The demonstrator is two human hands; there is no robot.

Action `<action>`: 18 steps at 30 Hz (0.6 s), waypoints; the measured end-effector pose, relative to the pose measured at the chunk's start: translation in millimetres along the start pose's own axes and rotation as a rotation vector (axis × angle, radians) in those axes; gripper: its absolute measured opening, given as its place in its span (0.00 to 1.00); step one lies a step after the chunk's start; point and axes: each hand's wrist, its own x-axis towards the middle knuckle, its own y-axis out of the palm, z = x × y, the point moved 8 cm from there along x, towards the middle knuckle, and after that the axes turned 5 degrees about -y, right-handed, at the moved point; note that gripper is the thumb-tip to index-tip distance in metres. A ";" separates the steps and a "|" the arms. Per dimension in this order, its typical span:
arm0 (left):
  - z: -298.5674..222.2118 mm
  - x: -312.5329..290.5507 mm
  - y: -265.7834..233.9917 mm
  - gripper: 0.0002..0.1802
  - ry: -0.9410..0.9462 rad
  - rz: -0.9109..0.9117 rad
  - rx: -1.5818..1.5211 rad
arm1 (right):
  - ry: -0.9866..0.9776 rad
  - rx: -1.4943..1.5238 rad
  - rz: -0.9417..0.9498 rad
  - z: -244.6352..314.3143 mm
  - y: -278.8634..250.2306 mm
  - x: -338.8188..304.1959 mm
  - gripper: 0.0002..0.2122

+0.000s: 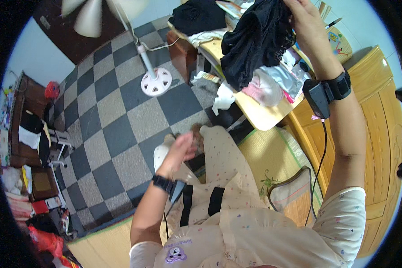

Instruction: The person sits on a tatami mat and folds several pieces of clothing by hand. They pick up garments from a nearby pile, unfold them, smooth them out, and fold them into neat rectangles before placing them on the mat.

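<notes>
My right hand (306, 27) is raised at the upper right, its fingers closed on a black lace garment (259, 40). The cloth hangs down in loose folds over the table (263, 118), and its exact cut cannot be made out. Below its lower end lies a pink and white rounded cloth item (265, 88), beside a silvery plastic package (281, 79). My left hand (182, 149) hovers above my lap near the knees, holding nothing that I can see. Its fingers are apart, though slightly smeared by motion. Both wrists wear black straps with small devices.
More black cloth (198, 18) lies at the table's far end. A white crumpled tissue (223, 98) hangs by its edge. The standing fan (156, 82) is on the checkered floor, blades blurred. A wooden headboard (373, 134) rises at right; a cable runs from my right wrist.
</notes>
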 end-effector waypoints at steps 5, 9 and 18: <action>-91.6 2.3 56.2 0.33 0.267 0.002 -0.004 | 0.090 0.265 0.088 8.0 19.3 -33.0 0.14; -107.3 -18.1 93.9 0.35 0.566 0.183 0.289 | 0.054 -0.064 0.322 14.7 40.4 -97.6 0.16; -73.2 -65.8 7.2 0.14 0.321 -0.015 -0.093 | 0.690 0.298 0.296 -86.9 22.9 -228.7 0.13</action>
